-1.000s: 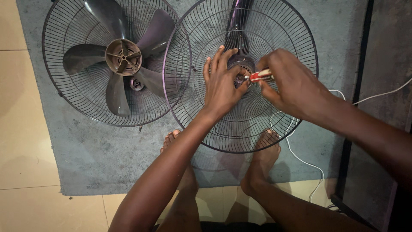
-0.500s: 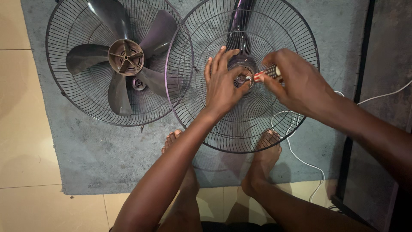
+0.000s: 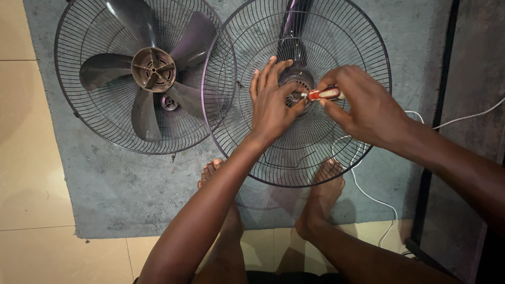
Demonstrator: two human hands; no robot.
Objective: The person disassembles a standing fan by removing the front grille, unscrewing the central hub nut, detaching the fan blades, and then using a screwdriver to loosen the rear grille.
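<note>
Left of the fan guard [image 3: 336,37] lies a second guard [image 3: 105,126] with blades [image 3: 152,68]; at its hub, the right hand [image 3: 363,105] grips a screwdriver [image 3: 323,94], and the left hand [image 3: 271,102] rests open.

Two wire fan grilles [image 3: 105,126] [image 3: 336,158], one five-bladed fan blade [image 3: 152,68], one red-handled screwdriver [image 3: 323,94], one grey mat [image 3: 131,189], one white cable [image 3: 368,197].

Your red-handled screwdriver [image 3: 322,94] lies near level, tip at the motor hub [image 3: 295,87] centred in the round wire fan guard [image 3: 336,42], flat on the mat.
</note>
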